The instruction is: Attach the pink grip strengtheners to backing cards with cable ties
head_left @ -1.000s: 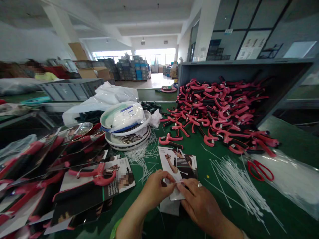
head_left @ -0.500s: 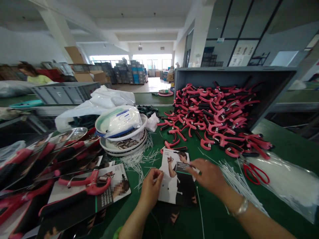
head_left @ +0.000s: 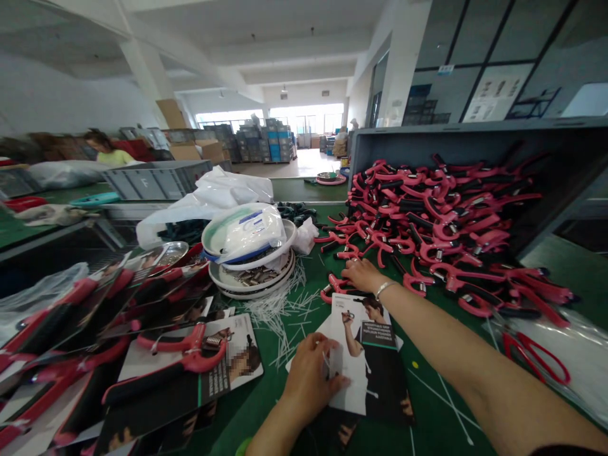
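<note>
A printed card (head_left: 349, 354) lies on the green table, with white tie ends poking up through it. My left hand (head_left: 316, 373) is closed on the card's left edge, fingers curled over it. Beyond the card, my right hand (head_left: 363, 275) reaches to a red and black hand gripper tool (head_left: 334, 285) at the near edge of the pile; its fingertips are partly hidden. More such tools (head_left: 441, 221) spill from a grey crate (head_left: 456, 136) on its side. Finished-looking cards with a tool on them (head_left: 204, 361) are stacked at left.
Stacked white trays (head_left: 251, 288) hold metal springs and a plastic bag. Loose white ties (head_left: 280, 310) are scattered beside them. Red scissors (head_left: 536, 358) lie at right on a clear bag (head_left: 589, 354). A person (head_left: 111, 152) is at the back left, behind a grey crate (head_left: 156, 180).
My right hand has left the card and moved forward to the tools. My left hand has shifted further over the card's left side. The view has turned slightly left.
</note>
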### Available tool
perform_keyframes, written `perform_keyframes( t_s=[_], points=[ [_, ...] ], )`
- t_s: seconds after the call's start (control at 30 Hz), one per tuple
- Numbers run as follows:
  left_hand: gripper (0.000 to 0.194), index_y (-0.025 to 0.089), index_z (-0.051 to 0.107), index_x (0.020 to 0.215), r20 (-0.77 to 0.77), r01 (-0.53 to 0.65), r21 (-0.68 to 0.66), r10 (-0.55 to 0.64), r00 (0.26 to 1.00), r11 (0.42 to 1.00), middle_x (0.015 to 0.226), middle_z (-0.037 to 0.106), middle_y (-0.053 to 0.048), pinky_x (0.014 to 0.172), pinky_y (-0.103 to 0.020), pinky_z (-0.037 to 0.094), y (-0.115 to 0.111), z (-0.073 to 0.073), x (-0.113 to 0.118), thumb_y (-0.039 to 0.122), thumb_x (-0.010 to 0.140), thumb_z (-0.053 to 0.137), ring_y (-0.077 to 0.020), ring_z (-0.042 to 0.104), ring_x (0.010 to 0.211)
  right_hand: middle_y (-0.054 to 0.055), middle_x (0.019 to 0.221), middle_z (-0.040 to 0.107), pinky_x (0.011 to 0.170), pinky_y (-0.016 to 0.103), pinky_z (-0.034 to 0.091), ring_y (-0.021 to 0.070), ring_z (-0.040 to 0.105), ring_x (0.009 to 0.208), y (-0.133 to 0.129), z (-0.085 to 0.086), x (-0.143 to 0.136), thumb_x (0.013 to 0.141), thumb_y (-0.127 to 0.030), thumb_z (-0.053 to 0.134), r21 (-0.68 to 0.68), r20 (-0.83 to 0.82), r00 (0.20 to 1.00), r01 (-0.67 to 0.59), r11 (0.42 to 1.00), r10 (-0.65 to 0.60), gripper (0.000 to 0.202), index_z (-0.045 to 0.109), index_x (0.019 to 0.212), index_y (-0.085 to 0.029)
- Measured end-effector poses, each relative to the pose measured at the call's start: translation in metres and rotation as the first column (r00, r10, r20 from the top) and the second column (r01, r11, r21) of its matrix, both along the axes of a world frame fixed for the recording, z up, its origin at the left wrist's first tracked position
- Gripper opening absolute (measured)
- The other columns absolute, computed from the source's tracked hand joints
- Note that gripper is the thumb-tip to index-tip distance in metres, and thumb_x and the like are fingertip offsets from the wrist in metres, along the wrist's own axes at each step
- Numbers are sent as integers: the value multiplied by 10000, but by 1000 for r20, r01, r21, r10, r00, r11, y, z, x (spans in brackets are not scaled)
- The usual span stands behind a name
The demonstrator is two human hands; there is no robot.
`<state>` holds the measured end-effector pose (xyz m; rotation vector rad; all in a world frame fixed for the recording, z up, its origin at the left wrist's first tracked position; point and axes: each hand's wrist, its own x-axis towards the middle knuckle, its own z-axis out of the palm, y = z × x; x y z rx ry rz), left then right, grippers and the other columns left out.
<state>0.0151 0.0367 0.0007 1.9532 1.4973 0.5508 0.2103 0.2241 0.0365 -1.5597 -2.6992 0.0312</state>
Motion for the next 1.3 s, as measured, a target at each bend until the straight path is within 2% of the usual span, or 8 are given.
perform_keyframes(
  t_s=[0.23, 0.43, 0.47, 0.57, 0.7, 1.07, 1.17, 1.3],
  points=[
    [547, 278, 638, 1144, -70, 27, -2, -27, 997, 1000, 1279, 523, -70, 964, -419, 380, 1, 4, -2, 406, 622, 741, -301, 468, 1131, 134, 942, 649, 793, 349, 434, 252, 592, 933, -15, 34, 32, 826, -358, 554, -46, -419, 891, 171, 984, -174, 235, 626, 921, -156],
    [520, 272, 647, 1130, -46, 27, 25, -26, 999, 999, 1280, 528, -71, 976, -414, 375, 0, 3, -2, 424, 639, 728, -296, 473, 1133, -1, 558, 508, 370, 220, 348, 97, 424, 383, -116, 33, 28, 927, -526, 147, -338, -699, 572, 264, 903, -429, 527, 518, 807, -171],
    [519, 270, 645, 1131, -44, 26, 34, -25, 999, 999, 1279, 529, -70, 978, -415, 372, 0, 3, -2, 420, 641, 727, -295, 472, 1134, -20, 556, 487, 352, 187, 319, 67, 385, 365, -136, 29, 21, 934, -499, 200, -426, -734, 478, 229, 875, -482, 471, 510, 800, -170],
    [529, 268, 637, 1139, -48, 16, 52, -14, 999, 999, 1271, 536, -71, 974, -425, 371, -1, 2, -1, 416, 639, 727, -302, 476, 1130, -48, 562, 467, 321, 108, 242, 13, 362, 358, -181, 18, -6, 933, -369, 386, -802, -537, -200, -180, 570, -819, 285, 529, 821, -150],
    [551, 250, 624, 1148, -40, 18, 67, -16, 999, 998, 1258, 545, -78, 961, -431, 373, -2, -1, 0, 419, 633, 723, -305, 484, 1115, -33, 556, 525, 304, 69, 259, 2, 438, 359, -209, 16, -32, 948, -272, 395, -840, -188, -465, -381, 387, -865, 241, 543, 816, -134],
    [751, 213, 408, 1335, 184, -26, 45, 18, 983, 999, 1298, 523, -77, 1024, -357, 346, 1, -6, -7, 81, 603, 508, -223, 482, 1168, 100, 939, 670, 316, 150, 337, 126, 621, 538, -258, 17, -32, 814, -448, 527, -883, -392, 65, -307, 356, -918, 517, 398, 1249, -201],
    [643, 190, 543, 1205, 246, 10, 12, -12, 969, 1000, 1281, 526, -78, 1015, -338, 363, 3, -1, -12, 49, 579, 496, -210, 488, 1151, 53, 814, 645, 379, 197, 373, 113, 557, 503, -253, 10, -14, 794, -481, 520, -804, -588, 239, -69, 591, -772, 483, 507, 1179, -188],
    [501, 172, 582, 1169, 303, -126, 16, 115, 946, 992, 1268, 530, -93, 916, -336, 438, 18, 19, -11, 120, 672, 543, -203, 540, 1045, 68, 853, 637, 734, 352, 484, 203, 596, 786, -228, 3, 7, 793, -369, 545, -281, -589, 734, 206, 937, -338, 338, 631, 1083, -218]
  ],
)
